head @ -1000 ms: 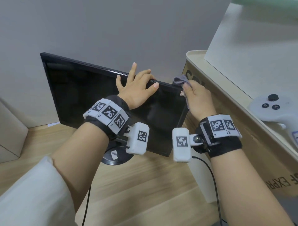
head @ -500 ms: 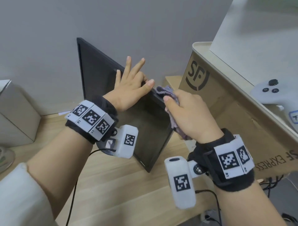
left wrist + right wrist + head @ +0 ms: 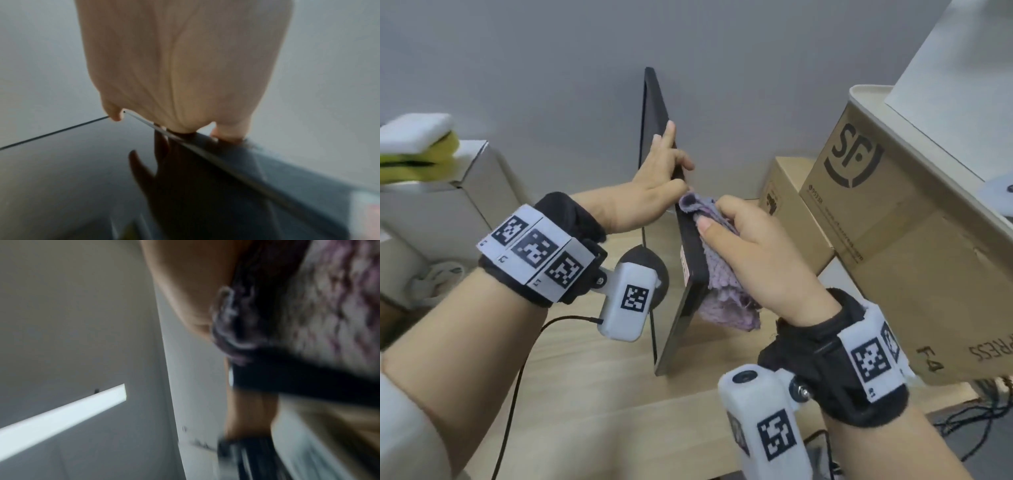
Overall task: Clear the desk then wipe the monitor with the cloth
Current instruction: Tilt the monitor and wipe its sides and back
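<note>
The black monitor (image 3: 678, 329) stands on the wooden desk (image 3: 585, 394), turned so I see it almost edge-on. My left hand (image 3: 657, 178) grips its top edge, thumb on one side and fingers on the other, index finger stretched along the rim. In the left wrist view the palm (image 3: 180, 65) sits over that edge and the dark screen (image 3: 72, 178) mirrors the fingers. My right hand (image 3: 753, 253) holds a bunched purple cloth (image 3: 722, 301) and presses it against the monitor's right side. The right wrist view is blurred, showing cloth (image 3: 339, 305) beside the palm (image 3: 195, 280).
A large SF cardboard box (image 3: 893, 222) and a smaller brown box (image 3: 791, 219) stand close on the right. On the left a white box (image 3: 448, 205) carries a yellow-and-white sponge (image 3: 414, 144). A black cable (image 3: 517, 377) runs over the desk toward the monitor's round base (image 3: 640, 255).
The monitor has swung from facing me to nearly edge-on. My left hand stayed on its top edge. My right hand slid the cloth from the top right corner down the side.
</note>
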A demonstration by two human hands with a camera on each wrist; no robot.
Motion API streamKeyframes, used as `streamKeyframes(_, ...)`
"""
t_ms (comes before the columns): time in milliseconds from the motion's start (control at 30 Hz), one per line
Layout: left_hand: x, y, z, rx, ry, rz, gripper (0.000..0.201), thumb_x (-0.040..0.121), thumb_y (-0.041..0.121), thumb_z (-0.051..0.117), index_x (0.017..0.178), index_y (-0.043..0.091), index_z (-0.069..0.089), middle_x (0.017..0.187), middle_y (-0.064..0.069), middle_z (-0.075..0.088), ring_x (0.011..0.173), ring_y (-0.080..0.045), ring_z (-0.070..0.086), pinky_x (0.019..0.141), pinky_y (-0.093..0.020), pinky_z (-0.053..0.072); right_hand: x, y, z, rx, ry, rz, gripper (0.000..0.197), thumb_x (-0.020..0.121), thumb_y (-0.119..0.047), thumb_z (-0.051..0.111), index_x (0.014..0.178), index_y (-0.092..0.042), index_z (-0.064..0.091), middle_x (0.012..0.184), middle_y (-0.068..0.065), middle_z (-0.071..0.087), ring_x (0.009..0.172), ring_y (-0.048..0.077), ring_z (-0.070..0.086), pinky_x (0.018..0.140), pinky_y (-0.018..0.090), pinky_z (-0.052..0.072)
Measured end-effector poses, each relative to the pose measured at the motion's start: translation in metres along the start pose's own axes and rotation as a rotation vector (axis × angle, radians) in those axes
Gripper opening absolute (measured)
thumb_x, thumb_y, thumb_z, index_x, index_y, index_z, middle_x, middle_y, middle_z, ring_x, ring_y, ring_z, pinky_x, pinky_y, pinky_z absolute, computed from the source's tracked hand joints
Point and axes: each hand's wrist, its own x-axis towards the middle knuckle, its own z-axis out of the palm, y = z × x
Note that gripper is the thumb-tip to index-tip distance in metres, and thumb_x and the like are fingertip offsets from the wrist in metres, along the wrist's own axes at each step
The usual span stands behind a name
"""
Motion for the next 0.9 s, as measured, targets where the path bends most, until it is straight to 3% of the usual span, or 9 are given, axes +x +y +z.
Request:
streamKeyframes(167, -0.042, -0.009, 0.011, -0.258, -0.085, 0.013, 0.050, 0.087, 0.050, 0.044, 0.132, 0.041, 0.024, 0.154, 0.009, -0.025, 0.143, -0.005, -0.014, 0.118, -0.027, 0.007, 0.021, 0.020, -0.006, 0.480, -0.047, 0.121, 0.015, 0.094, -0.016, 0.048, 0.093, -0.009, 0.060, 0.086, 0.005, 0.067, 0.078, 0.014, 0.065, 0.073, 0.031, 0.050)
streamKeyframes(267, -0.056, -0.012, 0.031, -0.471, -0.066, 0.033, 0.121, 0.056, 0.066, 0.070, 0.143, 0.034, -0.008, 0.151, 0.017, -0.029, 0.139, 0.008, -0.015, 0.113, -0.011, 0.009, 0.032, 0.024, 0.002, 0.429, 0.208, 0.023, 0.020, 0.095, -0.021, 0.048, 0.084, -0.012, 0.063, 0.087, 0.008, 0.070, 0.083, 0.016, 0.067, 0.074, 0.035, 0.054)
streamKeyframes(433, -0.054, -0.009, 0.036, -0.520, 0.045, 0.010, 0.129, 0.062, 0.015, 0.074, 0.139, 0.029, -0.029, 0.143, 0.029, -0.004, 0.125, 0.029, 0.006, 0.103, -0.002, 0.021, 0.035, 0.029, 0.013, 0.501, 0.234, -0.117, 0.032, 0.089, -0.029, 0.052, 0.075, -0.002, 0.062, 0.078, 0.015, 0.065, 0.076, 0.021, 0.059, 0.068, 0.039, 0.049)
streamKeyframes(500, -0.060, -0.007, 0.031, -0.504, -0.002, -0.023, 0.125, 0.063, 0.011, 0.071, 0.141, 0.030, -0.025, 0.142, 0.016, 0.015, 0.126, 0.010, 0.029, 0.109, -0.017, 0.029, 0.038, 0.031, 0.025, 0.546, 0.057, -0.211, 0.036, 0.088, -0.040, 0.054, 0.098, -0.008, 0.067, 0.103, 0.009, 0.068, 0.102, 0.024, 0.062, 0.087, 0.041, 0.051)
streamKeyframes(567, -0.069, -0.003, 0.023, -0.445, -0.042, -0.057, 0.115, 0.060, 0.024, 0.069, 0.143, 0.036, -0.011, 0.133, 0.007, 0.032, 0.117, -0.009, 0.039, 0.109, -0.045, 0.033, 0.051, 0.041, 0.040, 0.528, -0.136, -0.361, 0.050, 0.088, -0.049, 0.049, 0.131, -0.023, 0.049, 0.142, 0.002, 0.045, 0.139, 0.027, 0.031, 0.114, 0.050, 0.027)
streamKeyframes(600, -0.073, -0.004, 0.019, -0.432, -0.052, -0.073, 0.111, 0.060, 0.025, 0.069, 0.142, 0.037, -0.006, 0.135, 0.008, 0.034, 0.118, -0.004, 0.040, 0.108, -0.042, 0.035, 0.062, 0.046, 0.048, 0.526, -0.193, -0.410, 0.054, 0.089, -0.051, 0.045, 0.137, -0.028, 0.039, 0.150, -0.002, 0.032, 0.145, 0.025, 0.016, 0.118, 0.051, 0.016)
streamKeyframes(700, -0.081, -0.014, 0.004, -0.399, -0.067, -0.123, 0.118, 0.062, 0.015, 0.068, 0.145, 0.027, -0.014, 0.154, 0.020, 0.001, 0.132, 0.018, 0.016, 0.104, -0.005, 0.025, 0.095, 0.052, 0.068, 0.598, -0.274, -0.323, 0.073, 0.083, -0.061, 0.046, 0.144, -0.030, 0.022, 0.157, 0.001, 0.014, 0.146, 0.022, 0.000, 0.119, 0.052, 0.007)
streamKeyframes(767, -0.085, -0.017, -0.007, -0.351, -0.117, -0.149, 0.121, 0.061, 0.018, 0.067, 0.143, 0.027, -0.021, 0.154, 0.017, -0.019, 0.137, 0.014, -0.002, 0.105, -0.001, 0.014, 0.119, 0.050, 0.076, 0.636, -0.194, -0.258, 0.083, 0.077, -0.069, 0.047, 0.145, -0.031, 0.019, 0.156, -0.002, 0.015, 0.146, 0.020, -0.001, 0.120, 0.047, 0.007)
streamKeyframes(900, -0.084, -0.025, -0.024, -0.321, -0.201, -0.245, 0.116, 0.062, 0.012, 0.063, 0.143, 0.029, -0.019, 0.153, 0.019, -0.018, 0.138, 0.012, -0.003, 0.107, -0.003, 0.011, 0.175, 0.045, 0.077, 0.584, 0.001, -0.152, 0.075, 0.088, -0.059, 0.032, 0.148, -0.024, 0.004, 0.158, -0.004, 0.005, 0.146, 0.015, 0.005, 0.120, 0.040, 0.009)
